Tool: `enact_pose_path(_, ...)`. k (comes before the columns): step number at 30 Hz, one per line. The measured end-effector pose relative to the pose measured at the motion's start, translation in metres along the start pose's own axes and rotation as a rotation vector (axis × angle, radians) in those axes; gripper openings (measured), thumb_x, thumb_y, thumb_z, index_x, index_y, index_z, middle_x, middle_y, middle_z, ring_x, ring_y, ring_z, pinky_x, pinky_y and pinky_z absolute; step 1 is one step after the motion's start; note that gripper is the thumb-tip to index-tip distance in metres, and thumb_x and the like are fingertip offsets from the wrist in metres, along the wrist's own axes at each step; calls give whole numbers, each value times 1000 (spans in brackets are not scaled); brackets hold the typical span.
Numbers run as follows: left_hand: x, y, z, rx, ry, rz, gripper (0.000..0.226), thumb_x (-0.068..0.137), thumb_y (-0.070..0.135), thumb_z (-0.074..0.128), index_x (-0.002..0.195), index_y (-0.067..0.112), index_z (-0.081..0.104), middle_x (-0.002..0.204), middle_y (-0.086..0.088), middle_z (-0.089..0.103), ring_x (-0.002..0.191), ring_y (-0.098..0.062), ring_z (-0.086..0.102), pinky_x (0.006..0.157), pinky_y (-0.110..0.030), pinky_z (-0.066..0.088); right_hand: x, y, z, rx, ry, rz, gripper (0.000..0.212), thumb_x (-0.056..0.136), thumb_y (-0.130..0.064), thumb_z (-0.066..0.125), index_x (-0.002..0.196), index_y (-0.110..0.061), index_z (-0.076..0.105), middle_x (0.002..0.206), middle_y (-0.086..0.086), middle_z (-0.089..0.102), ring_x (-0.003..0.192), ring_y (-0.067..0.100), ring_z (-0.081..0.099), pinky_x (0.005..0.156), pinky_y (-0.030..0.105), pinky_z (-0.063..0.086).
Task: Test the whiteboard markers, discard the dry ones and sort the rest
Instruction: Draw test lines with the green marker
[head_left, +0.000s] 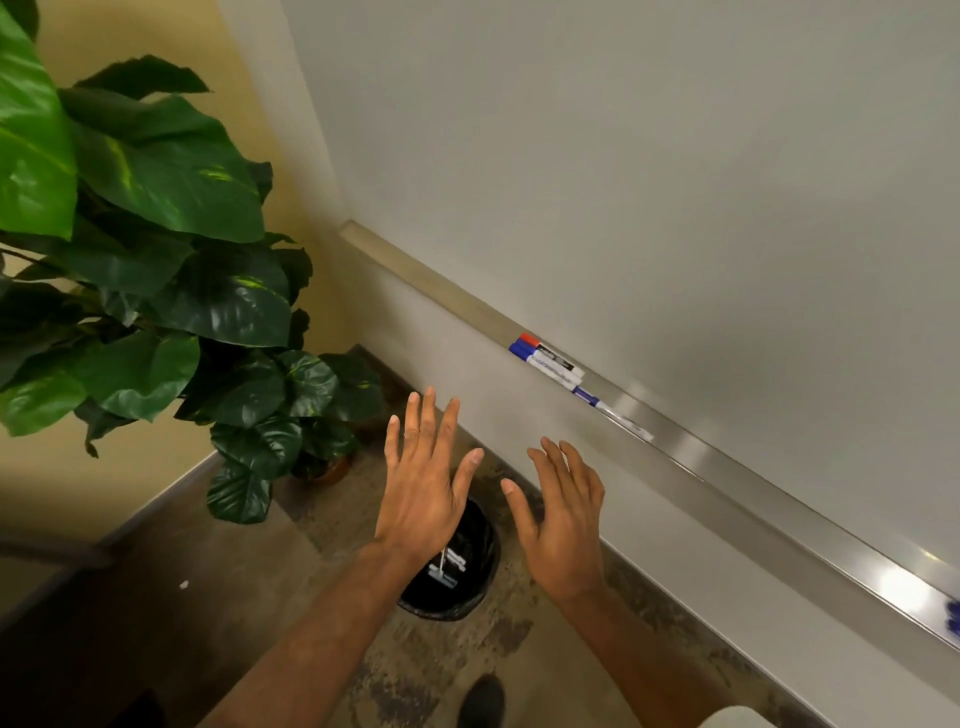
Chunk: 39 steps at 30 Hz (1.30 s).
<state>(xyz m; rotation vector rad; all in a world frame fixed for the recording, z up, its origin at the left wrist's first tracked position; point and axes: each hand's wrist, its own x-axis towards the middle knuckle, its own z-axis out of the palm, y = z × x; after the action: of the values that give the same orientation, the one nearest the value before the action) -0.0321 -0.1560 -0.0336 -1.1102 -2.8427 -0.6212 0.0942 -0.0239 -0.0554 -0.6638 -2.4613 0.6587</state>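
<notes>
Already both my hands are empty, fingers spread: left hand (423, 480) and right hand (563, 519) above the bin (470, 587) at lower centre, which holds discarded markers. Farther right, sorted markers (558, 366) lie on the whiteboard tray (727, 491); testing looks mostly finished.

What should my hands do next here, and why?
Probably reach the right hand up to the markers on the tray. Both hands are open and empty, the left hand over the bin, which already holds markers.
</notes>
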Motion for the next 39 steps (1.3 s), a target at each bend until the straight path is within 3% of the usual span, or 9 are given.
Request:
enact_pose_path(4, 0, 33, 3, -6, -21, 63, 67, 109, 52, 28, 164, 21, 8, 172, -5, -9, 158, -21, -14, 128, -54, 2, -3, 11, -29, -65, 24, -7, 56, 102, -56, 38, 140, -18, 51, 155, 2, 41, 151, 14, 17, 122, 40, 11)
enact_pose_path(15, 1, 130, 13, 7, -60, 247, 69, 108, 58, 18, 164, 22, 1, 171, -5, -13, 158, -22, -14, 126, -43, -13, -21, 52, -113, -222, 73, 53, 63, 102, -58, 35, 150, -18, 38, 165, 3, 21, 154, 21, 9, 124, 49, 12)
enact_pose_path(21, -3, 189, 38, -11, -105, 362, 70, 107, 57, 24, 164, 24, 0, 172, -5, -13, 158, -22, -12, 126, -43, -11, -47, 94, -156, -289, 107, 149, 66, 101, -60, 35, 155, -22, 27, 167, 0, 10, 154, 22, 6, 123, 50, 10)
enact_pose_path(29, -13, 272, 71, -43, -172, 516, 70, 107, 60, 19, 164, 24, 3, 172, -4, -12, 159, -23, -10, 126, -48, -4, -89, 153, -217, -351, 164, 313, 69, 101, -63, 34, 156, -21, 28, 168, 1, 10, 154, 23, 8, 121, 51, 14)
enact_pose_path(39, -35, 361, 108, -32, -258, 653, 72, 105, 64, 11, 164, 23, 3, 172, -4, -10, 159, -24, -10, 125, -49, -1, -142, 221, -276, -458, 207, 453, 71, 100, -63, 34, 156, -19, 28, 168, 2, 10, 154, 24, 7, 123, 47, 8)
